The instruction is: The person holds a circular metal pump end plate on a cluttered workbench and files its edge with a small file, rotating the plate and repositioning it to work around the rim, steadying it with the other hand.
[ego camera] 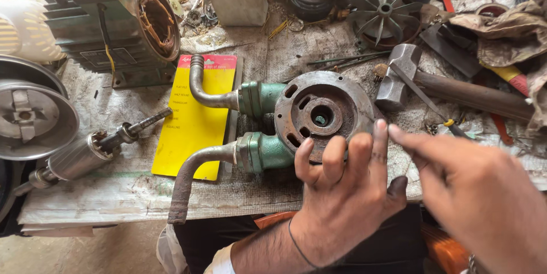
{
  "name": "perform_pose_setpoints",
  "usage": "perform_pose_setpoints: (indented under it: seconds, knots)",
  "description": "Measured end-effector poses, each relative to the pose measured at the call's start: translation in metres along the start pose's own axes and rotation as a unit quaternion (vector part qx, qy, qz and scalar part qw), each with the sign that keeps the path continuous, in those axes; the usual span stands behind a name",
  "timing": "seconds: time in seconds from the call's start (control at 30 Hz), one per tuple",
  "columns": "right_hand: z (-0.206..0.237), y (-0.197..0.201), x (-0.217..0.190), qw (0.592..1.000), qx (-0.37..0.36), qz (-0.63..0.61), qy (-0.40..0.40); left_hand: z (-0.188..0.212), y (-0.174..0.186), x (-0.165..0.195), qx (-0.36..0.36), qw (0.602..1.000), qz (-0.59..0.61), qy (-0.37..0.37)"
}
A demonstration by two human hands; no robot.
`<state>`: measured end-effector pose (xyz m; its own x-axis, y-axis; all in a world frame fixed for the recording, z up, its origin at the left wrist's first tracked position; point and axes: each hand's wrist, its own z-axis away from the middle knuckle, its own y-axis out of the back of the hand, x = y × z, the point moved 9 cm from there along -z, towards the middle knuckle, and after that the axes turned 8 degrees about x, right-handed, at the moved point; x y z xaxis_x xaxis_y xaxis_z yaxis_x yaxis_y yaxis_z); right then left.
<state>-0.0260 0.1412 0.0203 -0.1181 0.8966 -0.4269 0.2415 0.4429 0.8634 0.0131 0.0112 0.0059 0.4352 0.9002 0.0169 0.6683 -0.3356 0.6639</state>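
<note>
Rusty round pump housing, green ports with bent pipes, lies face-up.

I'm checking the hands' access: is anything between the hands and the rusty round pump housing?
Nothing visible. The left hand already rests its fingertips on the rusty round pump housing, and the right hand reaches toward its rim unobstructed.
</note>
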Motion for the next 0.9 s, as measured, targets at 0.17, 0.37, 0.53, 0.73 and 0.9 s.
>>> perform_pose_setpoints:
  seconds: [0.17,0.37,0.53,0.73,0.9]
  knots:
    - [0.005,-0.005,0.015,0.999,-0.015,-0.002,-0.035,0.002,-0.001,0.002,-0.001,1.000,0.008,0.004]
    - [0.007,-0.005,0.010,1.000,0.002,-0.003,-0.004,0.002,-0.002,0.002,-0.001,1.000,-0.002,0.003]
    - [0.007,-0.006,0.012,1.000,0.023,0.003,0.006,0.000,-0.001,-0.002,-0.001,1.000,0.012,0.002]
    - [0.008,0.001,0.002,0.996,0.053,-0.026,0.067,-0.005,0.002,-0.003,0.002,1.000,0.011,0.003]
    - [0.004,-0.002,-0.001,1.000,0.021,-0.002,0.021,-0.008,0.004,-0.004,0.013,1.000,-0.005,0.007]
